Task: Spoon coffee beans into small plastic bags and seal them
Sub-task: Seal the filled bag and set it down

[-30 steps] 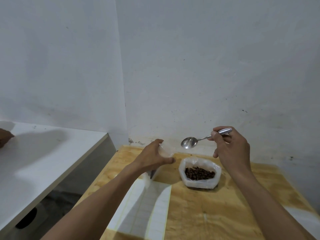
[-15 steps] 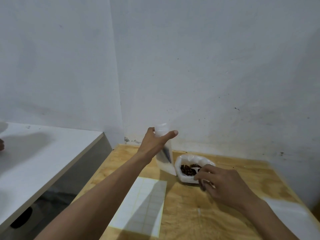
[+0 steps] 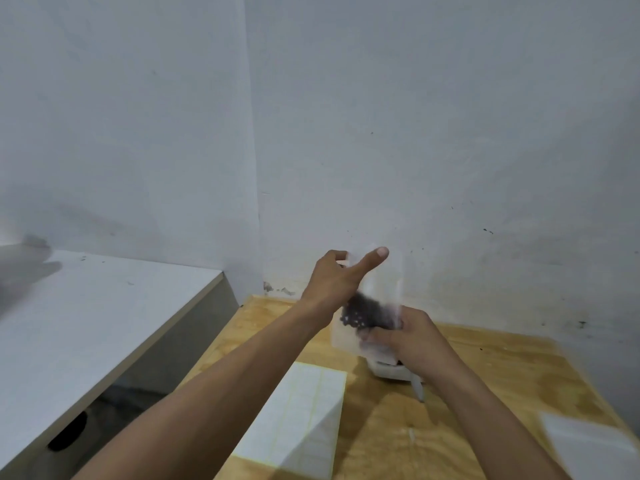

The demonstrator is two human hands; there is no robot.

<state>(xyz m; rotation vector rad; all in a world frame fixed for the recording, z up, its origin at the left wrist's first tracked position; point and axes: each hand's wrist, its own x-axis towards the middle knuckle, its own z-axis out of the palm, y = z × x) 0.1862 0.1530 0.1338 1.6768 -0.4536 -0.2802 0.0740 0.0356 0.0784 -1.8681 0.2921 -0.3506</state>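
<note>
A small clear plastic bag (image 3: 381,292) with dark coffee beans in its lower half is held upright above the wooden table (image 3: 485,375). My left hand (image 3: 336,282) pinches the bag near its top, thumb stretched out across it. My right hand (image 3: 412,337) grips the bag's lower part, fingers curled round it. Behind and below my right hand, the white bean container (image 3: 386,370) is mostly hidden. A grey spoon handle (image 3: 418,389) sticks out from it toward me. The picture is blurred by motion.
A white gridded label sheet (image 3: 301,420) lies on the wooden table near my left forearm. A pale flat sheet (image 3: 588,441) lies at the table's right front. A white counter (image 3: 104,306) stands to the left, with a gap between. Walls close the back.
My right hand lowered the spoon to the bean container, let it go and took hold of the bag's lower part. My left hand raised the bag higher.
</note>
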